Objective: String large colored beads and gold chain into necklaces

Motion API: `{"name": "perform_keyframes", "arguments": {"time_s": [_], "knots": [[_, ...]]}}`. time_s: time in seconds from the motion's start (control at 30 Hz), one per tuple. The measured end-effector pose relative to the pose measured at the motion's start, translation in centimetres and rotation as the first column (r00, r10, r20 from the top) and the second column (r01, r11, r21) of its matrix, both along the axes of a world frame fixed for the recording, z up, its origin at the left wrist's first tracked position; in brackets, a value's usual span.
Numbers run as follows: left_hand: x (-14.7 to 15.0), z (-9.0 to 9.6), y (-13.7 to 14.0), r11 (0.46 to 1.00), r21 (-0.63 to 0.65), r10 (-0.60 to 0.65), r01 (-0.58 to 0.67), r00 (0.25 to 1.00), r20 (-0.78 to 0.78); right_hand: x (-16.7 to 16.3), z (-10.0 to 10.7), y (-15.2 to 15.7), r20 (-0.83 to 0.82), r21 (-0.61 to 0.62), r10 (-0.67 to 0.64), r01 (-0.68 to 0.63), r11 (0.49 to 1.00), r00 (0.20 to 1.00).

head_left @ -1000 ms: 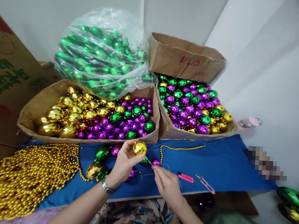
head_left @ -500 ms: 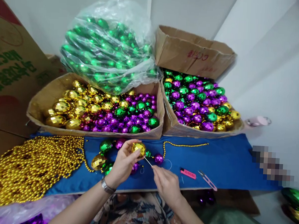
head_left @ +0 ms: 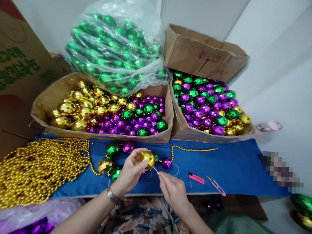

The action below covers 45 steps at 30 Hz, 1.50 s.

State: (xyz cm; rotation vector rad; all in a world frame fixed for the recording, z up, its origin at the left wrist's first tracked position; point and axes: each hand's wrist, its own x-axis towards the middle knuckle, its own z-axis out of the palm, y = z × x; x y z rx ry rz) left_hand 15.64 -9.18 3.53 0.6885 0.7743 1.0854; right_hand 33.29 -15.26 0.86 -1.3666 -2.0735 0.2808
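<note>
A gold faceted ball (head_left: pixel 149 159) is pinched between the thumb and fingers of my left hand (head_left: pixel 130 171). My right hand (head_left: pixel 175 190) has its fingers closed on a thin metal needle (head_left: pixel 156 170), whose far end meets the lower right side of that ball. How deep the tip goes is hidden. Behind and beside my left hand lie strung balls, among them a green ball (head_left: pixel 112 149), a purple ball (head_left: pixel 128 147) and a gold ball (head_left: pixel 105 165). A smaller purple ball (head_left: pixel 167 163) rests just beyond the right hand, near a loop of pale thread (head_left: pixel 178 171).
Across the blue cloth (head_left: pixel 237 170) lie a gold bead strand (head_left: pixel 196 152), a pink cutter (head_left: pixel 196 178) and pink-handled thread snips (head_left: pixel 216 185). Gold bead chains (head_left: pixel 40 167) pile up at left. Behind stand an open ball-filled box (head_left: pixel 103 133), another box (head_left: pixel 212 137) and a bag of green balls (head_left: pixel 114 55).
Less of the needle shows between the gold ball and my right fingers. The ball has come slightly closer to the right hand. The whole view has shifted a little.
</note>
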Motion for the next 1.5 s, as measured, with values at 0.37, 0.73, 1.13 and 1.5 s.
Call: {"name": "perform_keyframes", "arguments": {"time_s": [0.37, 0.73, 1.13, 1.5], "knots": [[-17.7, -5.2, 5.9, 0.947, 0.321, 0.322, 0.030, -0.080, -0.943, 0.5, -1.6, -0.4, -0.062, 0.026, 0.008, -0.007, 1.000, 0.998], [-21.5, -8.7, 9.9, 0.963, 0.263, 0.255, -0.067, -0.107, -0.961, -0.4, -2.1, -0.6, -0.065, -0.020, 0.041, -0.043, 0.999, 0.997], [-9.6, -2.5, 2.3, 0.949, -0.177, 0.230, -0.262, 0.956, -0.183, -2.0, -0.8, -0.4, -0.010, -0.116, 0.112, -0.112, 0.987, 0.994], [-6.9, -1.5, 1.6, 0.968, -0.203, 0.122, -0.150, 0.982, -0.142, -1.4, -0.6, -0.6, 0.000, -0.120, 0.089, -0.088, 0.989, 0.996]]}}
